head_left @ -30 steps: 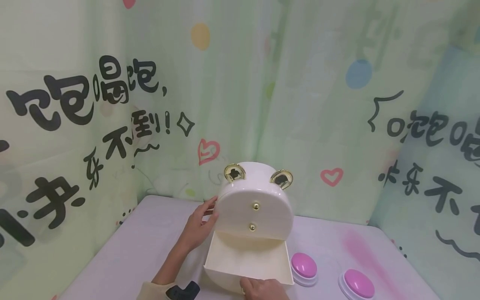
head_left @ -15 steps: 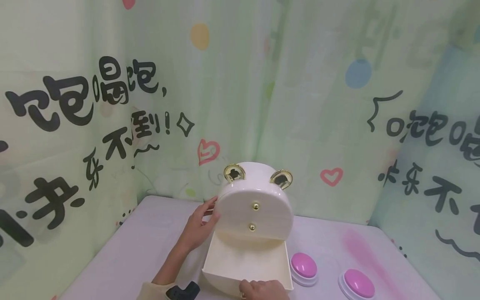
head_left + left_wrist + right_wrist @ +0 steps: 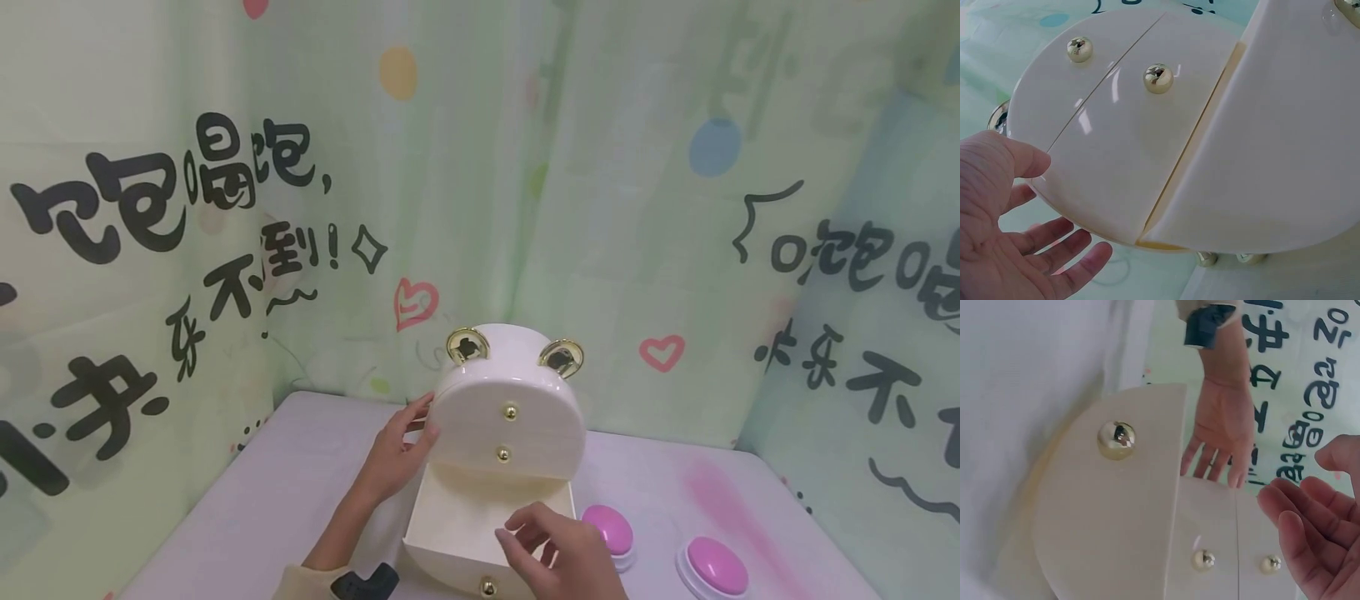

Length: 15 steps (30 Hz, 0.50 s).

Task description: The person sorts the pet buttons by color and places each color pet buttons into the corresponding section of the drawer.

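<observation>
A glossy white round-topped drawer box (image 3: 510, 362) with two gold ear-shaped rings stands on the table. Its lowest drawer (image 3: 457, 508) is pulled out toward me, and I see only bare cream inner surfaces. On the drawer's front sits a gold ball knob (image 3: 1117, 440). My left hand (image 3: 397, 450) rests at the box's left side; in the left wrist view its thumb touches the front edge and the other fingers extend loosely alongside. My right hand (image 3: 570, 554) hovers over the drawer's right front corner, fingers loosely bent and holding nothing.
Two pink-topped round push lights or buttons (image 3: 609, 530) with white bases are on the table right of the drawer. A printed green curtain (image 3: 600, 250) surrounds the table (image 3: 315, 450) at the back and sides. Two upper drawers with gold knobs look closed.
My right hand has let go of the lowest drawer's knob and risen up and rightward. The drawer first slid slightly farther out. My left hand has stayed put.
</observation>
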Available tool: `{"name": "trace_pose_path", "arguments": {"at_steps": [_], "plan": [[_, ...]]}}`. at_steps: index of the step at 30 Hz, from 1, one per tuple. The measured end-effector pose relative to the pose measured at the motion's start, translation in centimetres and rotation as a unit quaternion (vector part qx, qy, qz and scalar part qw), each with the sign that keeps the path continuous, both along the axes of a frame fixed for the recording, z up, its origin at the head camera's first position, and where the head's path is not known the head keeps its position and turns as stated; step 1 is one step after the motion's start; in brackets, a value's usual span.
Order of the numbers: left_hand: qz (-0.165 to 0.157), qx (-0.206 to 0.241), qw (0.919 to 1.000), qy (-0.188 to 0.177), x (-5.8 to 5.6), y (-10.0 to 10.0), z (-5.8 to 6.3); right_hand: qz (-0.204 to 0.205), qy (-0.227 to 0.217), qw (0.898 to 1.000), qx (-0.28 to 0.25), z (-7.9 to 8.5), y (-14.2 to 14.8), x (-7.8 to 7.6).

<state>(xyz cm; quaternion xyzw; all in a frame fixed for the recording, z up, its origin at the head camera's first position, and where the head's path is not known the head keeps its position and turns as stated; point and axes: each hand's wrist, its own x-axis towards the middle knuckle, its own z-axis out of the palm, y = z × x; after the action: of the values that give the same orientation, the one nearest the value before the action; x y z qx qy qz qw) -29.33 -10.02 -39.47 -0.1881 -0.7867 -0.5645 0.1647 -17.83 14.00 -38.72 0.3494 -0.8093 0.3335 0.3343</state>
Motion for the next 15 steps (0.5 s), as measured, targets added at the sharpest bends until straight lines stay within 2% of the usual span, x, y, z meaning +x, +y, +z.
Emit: {"name": "trace_pose_path", "arguments": {"at_steps": [3, 8, 15], "plan": [[-0.001, 0.0, 1.0, 0.001, 0.0, 0.0, 0.0, 0.015, -0.008, 0.999, -0.032, 0.2, 0.5, -0.3], [0.002, -0.004, 1.0, 0.0, -0.1, 0.0, -0.1, 0.017, 0.003, 0.999, -0.038, 0.2, 1.2, -0.8], [0.005, -0.009, 0.9999, 0.0, -0.2, 0.0, -0.2, -0.054, 0.014, 0.998, -0.04, 0.7, 2.2, -1.0]]}}
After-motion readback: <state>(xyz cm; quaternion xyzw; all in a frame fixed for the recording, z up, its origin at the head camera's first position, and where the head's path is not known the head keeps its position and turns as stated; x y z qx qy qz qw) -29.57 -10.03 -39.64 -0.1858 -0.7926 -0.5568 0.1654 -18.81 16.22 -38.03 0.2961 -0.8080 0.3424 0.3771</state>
